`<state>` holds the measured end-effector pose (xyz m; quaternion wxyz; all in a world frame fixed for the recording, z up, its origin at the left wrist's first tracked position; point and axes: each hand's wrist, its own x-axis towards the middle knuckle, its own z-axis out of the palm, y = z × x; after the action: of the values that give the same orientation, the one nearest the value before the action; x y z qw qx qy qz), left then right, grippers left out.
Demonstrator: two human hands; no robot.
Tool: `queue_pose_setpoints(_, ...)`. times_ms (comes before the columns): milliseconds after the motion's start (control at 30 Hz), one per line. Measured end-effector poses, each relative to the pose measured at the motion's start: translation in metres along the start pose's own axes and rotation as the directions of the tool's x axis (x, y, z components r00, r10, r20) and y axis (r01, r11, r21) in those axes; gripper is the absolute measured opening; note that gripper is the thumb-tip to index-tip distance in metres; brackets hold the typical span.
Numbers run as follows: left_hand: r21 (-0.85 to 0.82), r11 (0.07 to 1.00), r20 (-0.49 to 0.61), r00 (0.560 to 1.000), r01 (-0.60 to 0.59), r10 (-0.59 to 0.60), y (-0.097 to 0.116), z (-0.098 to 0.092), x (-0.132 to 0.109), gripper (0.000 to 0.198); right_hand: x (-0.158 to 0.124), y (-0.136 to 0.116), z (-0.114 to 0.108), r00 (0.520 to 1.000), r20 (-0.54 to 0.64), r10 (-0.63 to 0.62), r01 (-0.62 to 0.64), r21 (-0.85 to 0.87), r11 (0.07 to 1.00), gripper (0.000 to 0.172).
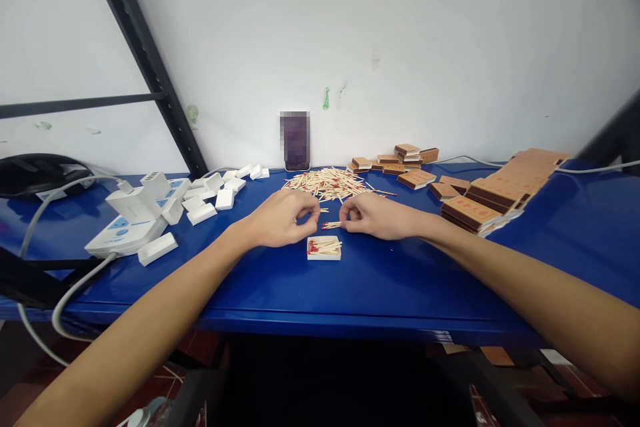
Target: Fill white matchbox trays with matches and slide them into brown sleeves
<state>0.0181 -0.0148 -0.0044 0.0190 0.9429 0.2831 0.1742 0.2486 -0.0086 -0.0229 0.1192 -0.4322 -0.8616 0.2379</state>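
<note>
Both my hands rest on a blue table (380,287), just in front of a loose pile of matchsticks (330,183). My left hand (283,217) is curled with thumb and fingers pinched together; what they hold is too small to make out. My right hand (375,215) is also curled, its fingertips pinching a small bundle of matchsticks (331,225) that lies between the two hands. Just below that bundle sits an open white matchbox tray (324,247) partly filled with red-tipped matches.
Several empty white trays (220,193) lie at the left beside a white power strip (127,227) with plugs and cables. Brown matchbox sleeves (480,203) are stacked at the right and at the back (407,157). A dark phone (296,141) leans on the wall.
</note>
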Motion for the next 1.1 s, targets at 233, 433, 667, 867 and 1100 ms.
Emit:
queue_pose_setpoints(233, 0.076, 0.988, -0.010, 0.991, 0.133, -0.133, -0.020, 0.013, 0.002, 0.018, -0.006, -0.009, 0.000, 1.000, -0.025, 0.013, -0.015, -0.101, 0.995, 0.008)
queue_pose_setpoints(433, 0.087, 0.978, -0.050, 0.981, 0.190, -0.186, -0.030, 0.014, 0.002, 0.019, -0.013, -0.022, 0.003, 0.994, -0.086, -0.062, 0.064, 0.023, 0.998, 0.009)
queue_pose_setpoints(667, 0.094, 0.989, -0.047, 0.993, 0.111, -0.107, -0.039, 0.022, 0.003, 0.031, -0.019, -0.033, 0.011, 0.995, -0.030, -0.099, 0.101, 0.082, 0.991, 0.007)
queue_pose_setpoints(867, 0.103, 0.987, -0.026, 0.992, 0.123, -0.121, -0.039, 0.026, 0.010, 0.024, -0.018, -0.032, 0.013, 0.996, -0.018, -0.091, 0.091, 0.001, 0.996, 0.013)
queue_pose_setpoints(1100, 0.057, 0.993, -0.129, 0.987, 0.103, -0.096, -0.035, 0.026, 0.011, 0.020, -0.021, -0.028, 0.006, 0.966, -0.059, -0.252, 0.250, -0.040, 0.967, 0.031)
